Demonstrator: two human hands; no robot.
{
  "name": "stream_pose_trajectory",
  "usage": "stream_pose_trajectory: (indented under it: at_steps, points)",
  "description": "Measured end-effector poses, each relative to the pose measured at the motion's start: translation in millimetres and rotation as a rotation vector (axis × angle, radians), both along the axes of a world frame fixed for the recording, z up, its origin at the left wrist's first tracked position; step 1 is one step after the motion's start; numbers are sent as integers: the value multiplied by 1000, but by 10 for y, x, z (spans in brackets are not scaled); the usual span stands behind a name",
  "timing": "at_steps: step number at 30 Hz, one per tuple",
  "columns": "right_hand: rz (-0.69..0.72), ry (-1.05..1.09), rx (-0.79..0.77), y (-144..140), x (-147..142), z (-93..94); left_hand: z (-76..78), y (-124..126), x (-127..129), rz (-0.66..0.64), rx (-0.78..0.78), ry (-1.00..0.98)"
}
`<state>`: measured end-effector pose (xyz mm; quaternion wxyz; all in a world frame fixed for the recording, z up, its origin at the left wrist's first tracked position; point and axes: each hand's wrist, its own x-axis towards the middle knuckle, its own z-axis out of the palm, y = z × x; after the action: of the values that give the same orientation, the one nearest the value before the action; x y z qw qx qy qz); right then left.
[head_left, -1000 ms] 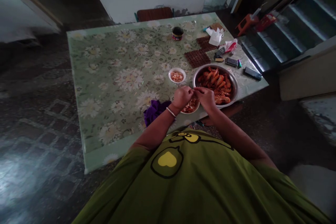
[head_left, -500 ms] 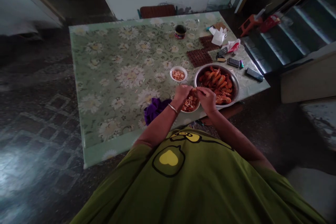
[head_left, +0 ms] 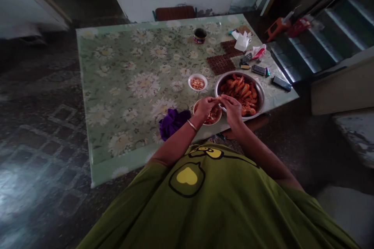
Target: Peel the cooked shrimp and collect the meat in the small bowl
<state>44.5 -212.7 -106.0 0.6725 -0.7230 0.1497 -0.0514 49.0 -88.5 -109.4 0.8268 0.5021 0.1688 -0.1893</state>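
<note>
My left hand [head_left: 206, 107] and my right hand [head_left: 231, 106] meet fingertip to fingertip, both closed on a small shrimp [head_left: 219, 99], mostly hidden by the fingers. Beneath them stands a bowl of shrimp shells [head_left: 213, 117], partly covered by my left hand. Right of it, a large steel basin [head_left: 262, 106] holds a heap of cooked orange-red shrimp [head_left: 242, 89]; my right hand is over its near left rim. Beyond my left hand sits a small white bowl [head_left: 189, 83] with peeled shrimp [head_left: 197, 83] in it.
A purple cloth [head_left: 173, 124] lies left of my left forearm. Farther back are an open tin [head_left: 200, 36], two brown woven mats [head_left: 220, 65] and white tissues [head_left: 242, 41]. Dark phone-like objects [head_left: 281, 83] lie by the right table edge. A chair [head_left: 175, 13] stands behind the table.
Both hands have shifted slightly right and turned, uncovering the left rim of the shell bowl. The fingertips still pinch the shrimp. The camera view has moved very little.
</note>
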Motion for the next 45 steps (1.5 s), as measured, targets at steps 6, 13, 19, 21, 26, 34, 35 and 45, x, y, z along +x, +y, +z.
stream_pose_trajectory:
  at_steps: [6, 13, 19, 21, 26, 34, 35, 45]
  points:
    - [135, -47, -300, -75, -36, 99, -99, 28, 33, -11, 175, -132]
    - [235, -103, -561, -136, -41, 215, 24, 121, 28, -149, 754, -417]
    - [204, -88, -597, -121, -33, 210, 155, 112, -3, -166, 1001, -500]
    - [174, -32, -529, -111, -21, 184, 145, 94, 5, -124, 874, -374]
    - [88, 135, -188, -86, 11, 119, 67, 89, 21, 9, 264, -17]
    - [148, 299, 338, -222, 93, 132, -114, 191, 34, 0, 535, -155]
    - [154, 319, 353, -234, 103, 129, -133, 202, 30, -23, 607, -181]
    - [175, 337, 261, -136, 209, 203, -229, 263, -88, -263, 1026, -404]
